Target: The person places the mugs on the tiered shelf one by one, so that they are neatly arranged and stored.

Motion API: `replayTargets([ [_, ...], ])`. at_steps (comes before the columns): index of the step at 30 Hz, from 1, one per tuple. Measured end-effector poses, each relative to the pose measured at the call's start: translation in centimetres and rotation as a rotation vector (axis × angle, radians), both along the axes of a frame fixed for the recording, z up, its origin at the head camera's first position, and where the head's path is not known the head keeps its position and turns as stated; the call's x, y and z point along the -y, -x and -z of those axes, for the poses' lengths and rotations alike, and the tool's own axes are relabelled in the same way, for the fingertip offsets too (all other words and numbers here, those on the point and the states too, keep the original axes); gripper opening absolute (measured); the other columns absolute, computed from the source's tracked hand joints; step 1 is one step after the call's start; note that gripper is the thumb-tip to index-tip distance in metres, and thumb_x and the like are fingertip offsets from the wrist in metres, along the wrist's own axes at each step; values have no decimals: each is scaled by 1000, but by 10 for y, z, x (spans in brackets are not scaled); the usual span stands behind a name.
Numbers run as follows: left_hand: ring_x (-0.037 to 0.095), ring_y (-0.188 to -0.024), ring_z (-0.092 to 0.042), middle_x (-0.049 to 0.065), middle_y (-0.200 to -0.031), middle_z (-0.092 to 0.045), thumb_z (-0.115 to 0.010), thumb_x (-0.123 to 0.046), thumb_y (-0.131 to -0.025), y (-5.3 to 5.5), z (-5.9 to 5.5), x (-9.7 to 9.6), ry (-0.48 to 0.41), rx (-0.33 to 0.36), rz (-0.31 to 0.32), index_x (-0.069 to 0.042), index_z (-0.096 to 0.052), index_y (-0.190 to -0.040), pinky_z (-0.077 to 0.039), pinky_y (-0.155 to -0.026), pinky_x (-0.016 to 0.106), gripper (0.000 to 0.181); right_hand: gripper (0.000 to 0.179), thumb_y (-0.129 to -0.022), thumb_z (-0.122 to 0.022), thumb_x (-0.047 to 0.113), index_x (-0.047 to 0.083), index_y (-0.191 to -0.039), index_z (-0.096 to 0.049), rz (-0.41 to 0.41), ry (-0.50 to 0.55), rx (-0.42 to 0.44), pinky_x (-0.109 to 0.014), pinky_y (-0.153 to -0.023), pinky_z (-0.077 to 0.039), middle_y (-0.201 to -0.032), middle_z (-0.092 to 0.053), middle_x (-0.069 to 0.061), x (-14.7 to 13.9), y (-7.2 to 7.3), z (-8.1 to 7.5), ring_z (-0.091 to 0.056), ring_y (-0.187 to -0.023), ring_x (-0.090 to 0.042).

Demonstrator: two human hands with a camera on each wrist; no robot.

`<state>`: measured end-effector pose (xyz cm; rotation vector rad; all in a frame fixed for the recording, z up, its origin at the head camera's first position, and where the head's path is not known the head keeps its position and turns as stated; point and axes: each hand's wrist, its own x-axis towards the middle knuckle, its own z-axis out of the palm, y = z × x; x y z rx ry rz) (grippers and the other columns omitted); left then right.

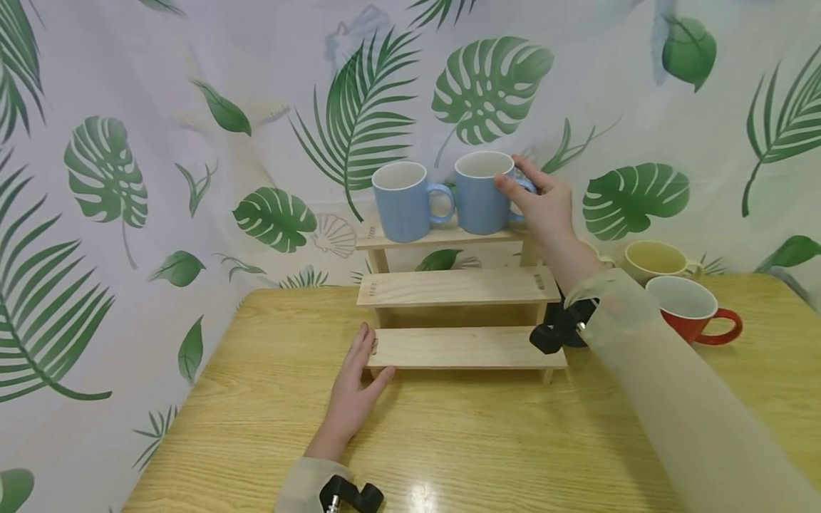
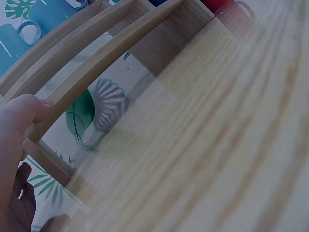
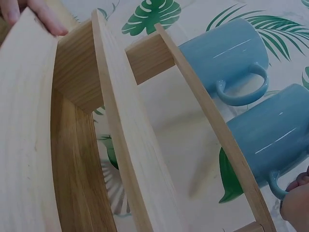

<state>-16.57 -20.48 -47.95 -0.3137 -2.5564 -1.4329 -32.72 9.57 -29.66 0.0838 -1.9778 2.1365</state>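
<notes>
A three-step wooden shelf (image 1: pixel 462 287) stands on the table. Two light blue mugs are on its top step: the left mug (image 1: pixel 403 203) and the right mug (image 1: pixel 482 196), both with handles toward the right. My right hand (image 1: pixel 545 206) grips the right mug at its handle, thumb near the rim; in the right wrist view its fingers (image 3: pixel 295 203) are at the handle, mostly out of frame. At the lowest step's left end, my left hand (image 1: pixel 353 395) holds the board's corner, with the thumb (image 2: pixel 31 108) against the front edge in the left wrist view.
Right of the shelf, partly behind my right forearm, stand a red mug (image 1: pixel 686 306) with a white inside and a yellow mug (image 1: pixel 657 260). Part of another yellow rim shows beside them. A leaf-patterned cloth (image 1: pixel 256 85) hangs behind the wooden table (image 1: pixel 256 427).
</notes>
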Motion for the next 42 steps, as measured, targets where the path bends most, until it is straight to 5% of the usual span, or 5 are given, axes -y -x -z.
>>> replayTargets([
  [9,16,-140,-25,1,-159,-13,-59,-41,-94,0,2,0,7,-4,1,-17,-24,-153,-20,-112,47,73,63,-78,-77,38,27,-137,-54,-2,-68,5,-31,-110,-28,-147,-42,3,-2,-2,3,-33,-136,-12],
  [17,15,-138,-30,-2,-159,-13,-60,-40,-94,1,1,0,3,-9,-3,-17,-24,-153,-21,-111,47,73,69,-88,-67,39,27,-149,-37,-78,-370,-101,-31,-86,-37,-122,-48,-7,-11,-12,8,-43,-107,-17],
  [21,15,-139,-27,1,-159,-13,-59,-41,-94,0,0,0,7,1,-5,-17,-24,-153,-20,-112,47,73,72,-89,-68,34,19,-151,-33,-80,-452,-166,-41,-96,-38,-133,-42,-13,-21,-19,16,-41,-118,-26],
  [26,16,-140,-23,-1,-159,-13,-59,-41,-94,0,-2,-1,16,9,-5,-16,-23,-153,-19,-112,47,73,69,-89,-69,32,12,-148,-39,-16,-502,-200,-47,-105,-34,-140,-37,-16,-35,-32,26,-35,-128,-32],
  [42,15,-139,-28,-1,-159,-12,-59,-42,-94,-1,-1,-1,1,18,0,-17,-23,-153,-20,-112,46,74,55,-92,-66,25,0,-138,-49,86,-757,-290,-62,-97,-29,-138,-41,-23,-85,-89,81,-35,-124,-43],
])
